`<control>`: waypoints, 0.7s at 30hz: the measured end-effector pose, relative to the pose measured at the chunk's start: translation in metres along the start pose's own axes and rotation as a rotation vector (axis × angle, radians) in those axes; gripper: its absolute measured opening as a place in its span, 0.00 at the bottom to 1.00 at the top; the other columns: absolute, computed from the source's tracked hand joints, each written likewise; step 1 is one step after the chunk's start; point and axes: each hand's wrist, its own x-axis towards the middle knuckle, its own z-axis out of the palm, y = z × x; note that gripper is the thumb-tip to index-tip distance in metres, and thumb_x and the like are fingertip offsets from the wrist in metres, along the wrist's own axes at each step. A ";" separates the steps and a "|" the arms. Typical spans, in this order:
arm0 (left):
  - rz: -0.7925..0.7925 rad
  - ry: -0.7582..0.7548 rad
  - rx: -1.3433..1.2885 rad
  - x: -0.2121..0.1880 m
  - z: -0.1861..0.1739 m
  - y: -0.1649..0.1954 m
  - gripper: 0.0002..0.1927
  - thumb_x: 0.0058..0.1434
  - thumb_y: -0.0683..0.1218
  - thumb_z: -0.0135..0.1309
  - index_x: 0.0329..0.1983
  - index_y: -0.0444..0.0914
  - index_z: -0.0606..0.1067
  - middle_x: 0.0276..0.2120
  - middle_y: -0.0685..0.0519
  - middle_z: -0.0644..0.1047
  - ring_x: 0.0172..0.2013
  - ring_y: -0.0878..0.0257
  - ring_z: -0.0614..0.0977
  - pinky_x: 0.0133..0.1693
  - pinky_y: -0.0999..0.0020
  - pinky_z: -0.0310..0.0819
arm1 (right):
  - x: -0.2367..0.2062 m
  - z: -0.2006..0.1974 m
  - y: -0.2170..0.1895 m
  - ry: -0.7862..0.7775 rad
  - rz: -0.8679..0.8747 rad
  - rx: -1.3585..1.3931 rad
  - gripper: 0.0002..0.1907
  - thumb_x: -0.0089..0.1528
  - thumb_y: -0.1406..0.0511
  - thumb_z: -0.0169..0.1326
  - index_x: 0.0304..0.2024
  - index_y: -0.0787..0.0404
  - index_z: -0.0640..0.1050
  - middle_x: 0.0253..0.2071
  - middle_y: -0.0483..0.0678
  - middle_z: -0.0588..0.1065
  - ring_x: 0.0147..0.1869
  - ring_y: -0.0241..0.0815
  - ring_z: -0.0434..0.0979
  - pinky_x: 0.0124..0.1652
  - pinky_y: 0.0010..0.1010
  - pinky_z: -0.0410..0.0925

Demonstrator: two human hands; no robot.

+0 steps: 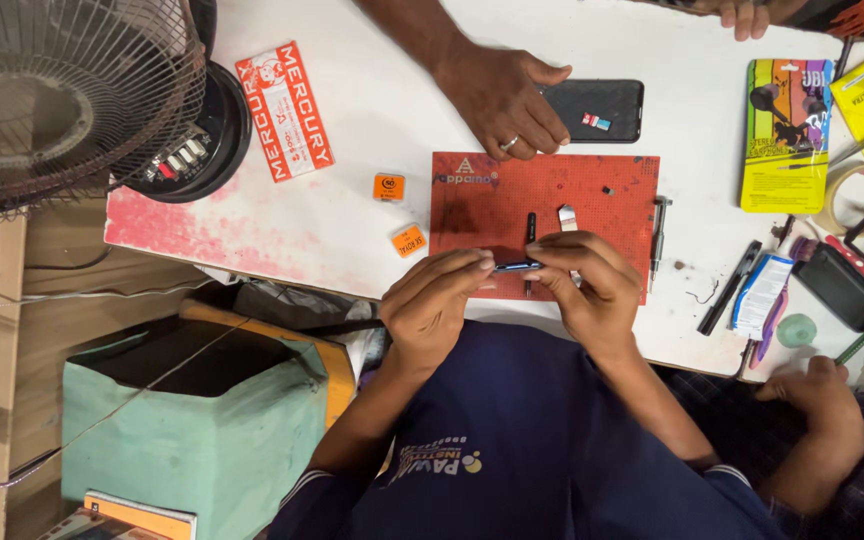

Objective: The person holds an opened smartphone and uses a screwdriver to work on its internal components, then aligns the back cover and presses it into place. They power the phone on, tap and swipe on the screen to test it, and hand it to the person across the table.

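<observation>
Pinching a slim blue tool (515, 267) between both hands, held level just over the near edge of the red work mat (482, 215). My left hand (432, 300) has thumb and fingertips pressed together on the tool's left end; my right hand (587, 285) has fingers curled and closed on its right end. What kind of tool it is, can't tell, too much is covered.

On the mat, just beyond my fingers: a black screwdriver (530, 228) lying upright in the frame, and a metal pry blade (567, 217) beside it, to the right. A small dark speck of a part (608, 189) sits on the mat's far right part. A grey driver (659, 232) lies along the mat's right edge, just off it.

Beyond the mat's far edge: a black smartphone (612, 105) face down with a small card on it, another person's hand (507, 100) resting on its left end and partly on the mat. Left of the mat: two small orange boxes (389, 187), then an orange-red leaflet (285, 110), then a table fan (52, 100) at the table corner. Right of the mat, well apart: a yellow earphone package (784, 135), a tape roll (857, 195), and a third person's hand (822, 395) at the table's near edge.
</observation>
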 end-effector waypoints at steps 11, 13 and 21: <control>-0.238 0.115 -0.275 -0.026 0.008 -0.022 0.08 0.65 0.31 0.58 0.45 0.32 0.80 0.44 0.43 0.83 0.45 0.56 0.87 0.45 0.69 0.88 | -0.005 0.010 0.013 -0.013 0.024 0.172 0.13 0.60 0.73 0.64 0.47 0.69 0.79 0.48 0.54 0.79 0.52 0.46 0.81 0.52 0.33 0.74; -0.381 0.204 -0.487 -0.025 0.009 -0.025 0.08 0.67 0.32 0.58 0.48 0.32 0.80 0.47 0.41 0.82 0.47 0.57 0.85 0.51 0.68 0.83 | -0.005 0.015 0.017 -0.002 0.101 0.173 0.11 0.61 0.73 0.64 0.46 0.68 0.80 0.47 0.53 0.81 0.50 0.45 0.82 0.49 0.31 0.74; -0.124 -0.264 -0.065 0.015 -0.021 -0.009 0.21 0.56 0.40 0.67 0.54 0.34 0.77 0.47 0.46 0.80 0.49 0.56 0.82 0.50 0.64 0.78 | -0.002 -0.001 0.010 -0.053 0.041 -0.099 0.10 0.59 0.70 0.66 0.43 0.67 0.84 0.39 0.51 0.82 0.40 0.42 0.83 0.39 0.29 0.73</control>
